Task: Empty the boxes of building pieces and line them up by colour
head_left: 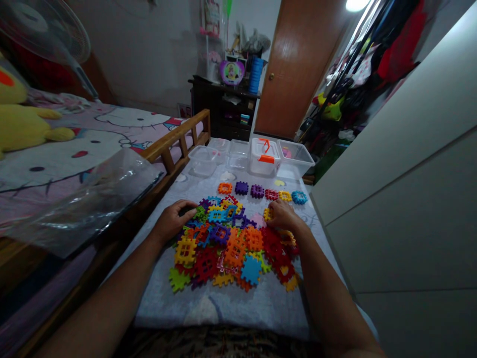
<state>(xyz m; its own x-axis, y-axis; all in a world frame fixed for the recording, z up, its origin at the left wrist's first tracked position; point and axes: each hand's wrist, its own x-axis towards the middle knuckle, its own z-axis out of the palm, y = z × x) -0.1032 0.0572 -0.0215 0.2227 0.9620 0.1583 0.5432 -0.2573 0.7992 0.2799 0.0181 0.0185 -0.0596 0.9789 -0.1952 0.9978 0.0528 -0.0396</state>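
Six pieces (pixel 241 187) line the tabletop's (pixel 175 311) far edge side, a loose heap (pixel 234 252) is left nearer the front edge, left hand (pixel 173 219) with fingers parted from thumb, right hand (pixel 283 215) at a yellow piece (pixel 267 214), pinch unclear.

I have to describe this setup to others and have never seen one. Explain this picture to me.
No machine here: you see a person's bare left hand and right hand. The single picture comes from a camera worn on that person's head, looking forward and down. On the cloth-covered surface lies a heap of colourful notched pieces. Beyond it is a row of six similar pieces, then clear plastic containers. The left hand rests at the heap's left edge, its grip open. The right hand's fingers meet a yellow piece; whether they hold it, I cannot tell.
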